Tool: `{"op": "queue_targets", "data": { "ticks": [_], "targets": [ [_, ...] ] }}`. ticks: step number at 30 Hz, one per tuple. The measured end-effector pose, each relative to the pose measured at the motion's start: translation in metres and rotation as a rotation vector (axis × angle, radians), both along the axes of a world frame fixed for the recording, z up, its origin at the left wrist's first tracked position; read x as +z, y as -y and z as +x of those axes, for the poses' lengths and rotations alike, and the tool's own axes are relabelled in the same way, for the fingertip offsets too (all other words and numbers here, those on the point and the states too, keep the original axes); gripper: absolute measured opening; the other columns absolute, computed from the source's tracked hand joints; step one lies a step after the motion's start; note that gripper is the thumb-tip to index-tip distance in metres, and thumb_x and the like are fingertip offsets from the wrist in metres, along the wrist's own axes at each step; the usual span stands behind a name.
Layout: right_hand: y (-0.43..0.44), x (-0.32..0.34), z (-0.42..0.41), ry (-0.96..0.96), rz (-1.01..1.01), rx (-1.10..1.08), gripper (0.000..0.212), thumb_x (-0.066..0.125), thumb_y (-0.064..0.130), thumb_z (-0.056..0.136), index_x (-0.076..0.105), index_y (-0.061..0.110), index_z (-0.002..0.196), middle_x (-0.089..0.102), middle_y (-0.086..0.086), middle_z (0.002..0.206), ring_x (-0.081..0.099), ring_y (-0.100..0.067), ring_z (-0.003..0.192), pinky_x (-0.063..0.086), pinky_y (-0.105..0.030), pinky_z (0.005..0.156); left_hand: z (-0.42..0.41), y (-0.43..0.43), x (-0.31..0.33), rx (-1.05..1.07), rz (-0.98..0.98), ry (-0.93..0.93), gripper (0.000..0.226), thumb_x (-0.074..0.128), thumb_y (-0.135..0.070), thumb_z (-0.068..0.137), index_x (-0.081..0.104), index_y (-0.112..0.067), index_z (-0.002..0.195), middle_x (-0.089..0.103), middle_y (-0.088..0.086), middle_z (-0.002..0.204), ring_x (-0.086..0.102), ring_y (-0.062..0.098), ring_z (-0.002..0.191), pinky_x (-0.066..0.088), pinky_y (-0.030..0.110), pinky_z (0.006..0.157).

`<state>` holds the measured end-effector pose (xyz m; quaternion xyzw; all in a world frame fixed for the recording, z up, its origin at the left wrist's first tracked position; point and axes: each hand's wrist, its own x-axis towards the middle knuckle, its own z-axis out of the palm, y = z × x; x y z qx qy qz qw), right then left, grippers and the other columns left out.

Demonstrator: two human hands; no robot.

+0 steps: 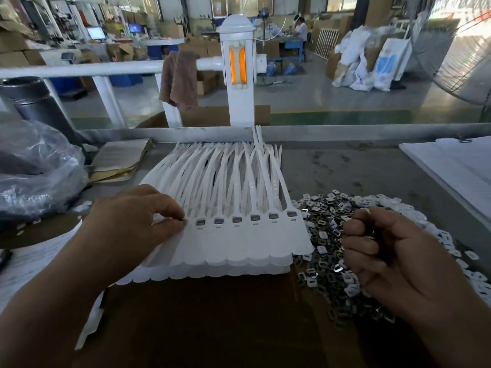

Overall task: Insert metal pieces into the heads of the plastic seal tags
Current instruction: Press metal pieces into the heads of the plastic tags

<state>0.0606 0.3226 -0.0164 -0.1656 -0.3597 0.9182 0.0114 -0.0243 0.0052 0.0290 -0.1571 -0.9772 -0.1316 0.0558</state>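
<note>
Left hand (127, 224) fingertips (174, 212) pinch a small metal piece (184, 222) at the leftmost tag's head. The hand rests on the row, likely steadying it. Right hand (393, 261) fingers curl round what looks like a few more, just above the loose metal pieces (326, 235), probably for quick reloads. These are shiny, stamped and squarish. Tags (239, 243) are smooth white plastic with flat scalloped flags and thin tails fanned away.

Both arms in shot, bare from the bottom edge of the frame up to the wrists: left forearm (53, 301), right forearm (457, 330), plain skin all the way. The left hand (138, 224) is bare too, knuckles and fingers uncovered. Same story on the right hand (393, 251): bare fingers, nails trimmed short, creases showing clearly at the knuckles and finger joints.
</note>
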Motion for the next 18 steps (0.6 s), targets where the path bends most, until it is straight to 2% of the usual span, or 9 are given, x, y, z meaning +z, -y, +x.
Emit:
{"op": "queue_targets", "data": {
  "ticks": [4, 7, 9, 13, 16, 18],
  "targets": [
    [0.0, 0.001, 0.0, -0.01, -0.002, 0.004, 0.012, 0.055, 0.021, 0.085, 0.056, 0.009, 0.084, 0.051, -0.005, 0.068, 0.037, -0.008, 0.046, 0.028, -0.018, 0.03, 0.002, -0.001, 0.0, -0.008, -0.007, 0.008, 0.008, 0.06, -0.052, 0.077, 0.053, -0.057, 0.078, 0.054, -0.025, 0.099, 0.053, 0.004, 0.095, 0.046, 0.043, 0.09],
    [-0.001, 0.002, 0.001, -0.009, -0.014, 0.003, 0.014, 0.054, 0.022, 0.087, 0.056, 0.009, 0.083, 0.051, -0.004, 0.068, 0.038, -0.008, 0.047, 0.028, -0.017, 0.031, 0.003, 0.005, -0.006, 0.001, -0.028, -0.01, 0.018, 0.058, -0.049, 0.082, 0.061, -0.05, 0.1, 0.049, -0.025, 0.101, 0.049, 0.003, 0.098, 0.045, 0.037, 0.09],
    [-0.002, 0.003, 0.001, 0.003, -0.027, -0.006, 0.014, 0.054, 0.022, 0.086, 0.056, 0.008, 0.083, 0.052, -0.005, 0.068, 0.039, -0.008, 0.047, 0.029, -0.017, 0.032, 0.005, 0.01, -0.01, 0.011, -0.021, -0.051, 0.023, 0.057, -0.044, 0.085, 0.062, -0.044, 0.107, 0.045, -0.028, 0.099, 0.046, 0.001, 0.097, 0.044, 0.035, 0.089],
    [0.001, 0.007, 0.0, 0.046, -0.063, -0.051, 0.019, 0.059, 0.024, 0.076, 0.06, 0.005, 0.082, 0.06, -0.01, 0.071, 0.052, -0.012, 0.05, 0.04, -0.018, 0.036, 0.016, 0.012, -0.012, -0.008, 0.014, -0.18, 0.022, 0.052, -0.027, 0.091, 0.067, -0.04, 0.1, 0.05, -0.025, 0.099, 0.054, 0.007, 0.094, 0.05, 0.047, 0.084],
    [0.001, 0.008, 0.001, 0.054, -0.093, -0.085, 0.027, 0.062, 0.025, 0.074, 0.063, 0.002, 0.089, 0.065, -0.013, 0.082, 0.065, -0.018, 0.061, 0.052, -0.023, 0.046, 0.02, 0.008, -0.012, -0.042, -0.047, -0.178, 0.032, 0.041, -0.031, 0.084, 0.069, -0.042, 0.097, 0.051, -0.023, 0.099, 0.056, 0.011, 0.099, 0.05, 0.049, 0.085],
    [0.0, 0.009, 0.002, 0.046, -0.114, -0.099, 0.03, 0.063, 0.025, 0.074, 0.064, 0.001, 0.092, 0.066, -0.014, 0.086, 0.067, -0.019, 0.065, 0.054, -0.024, 0.049, 0.018, 0.007, -0.014, -0.042, -0.072, -0.172, 0.034, 0.039, -0.03, 0.086, 0.068, -0.044, 0.098, 0.049, -0.024, 0.1, 0.055, 0.011, 0.102, 0.049, 0.049, 0.086]
  ]
}}
